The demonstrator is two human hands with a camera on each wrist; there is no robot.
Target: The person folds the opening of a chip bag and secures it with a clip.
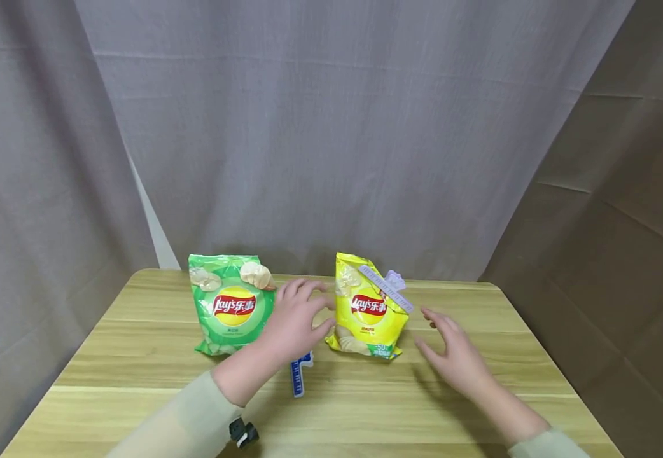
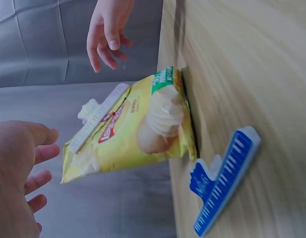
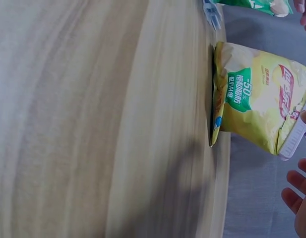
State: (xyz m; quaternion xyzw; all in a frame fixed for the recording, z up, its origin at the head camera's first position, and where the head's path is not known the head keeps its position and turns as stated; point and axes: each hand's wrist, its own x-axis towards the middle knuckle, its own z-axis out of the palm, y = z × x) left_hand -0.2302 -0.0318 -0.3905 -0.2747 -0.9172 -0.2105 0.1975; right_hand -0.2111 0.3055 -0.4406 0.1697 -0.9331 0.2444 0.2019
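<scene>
A yellow bag of potato chips point(image 1: 360, 331) stands on the table, its top right corner folded under a pale purple bag clip point(image 1: 385, 289). Just left of that bag is my left hand point(image 1: 294, 318), fingers spread and slightly bent, holding nothing. It partly covers the right edge of a green bag of potato chips point(image 1: 208, 318). My right hand point(image 1: 454, 359) hovers to the right of the yellow bag, thumb and fingers apart with nothing between them. In the left wrist view a blue bag clip point(image 2: 227, 181) lies on the wood near the yellow bag's base.
The wooden table point(image 1: 137, 362) has its back edge just behind the bags. A grey curtain point(image 1: 337, 146) hangs behind it, and darker cloth point(image 1: 612, 254) borders the right side. A small black device point(image 1: 244, 434) sits at the left sleeve.
</scene>
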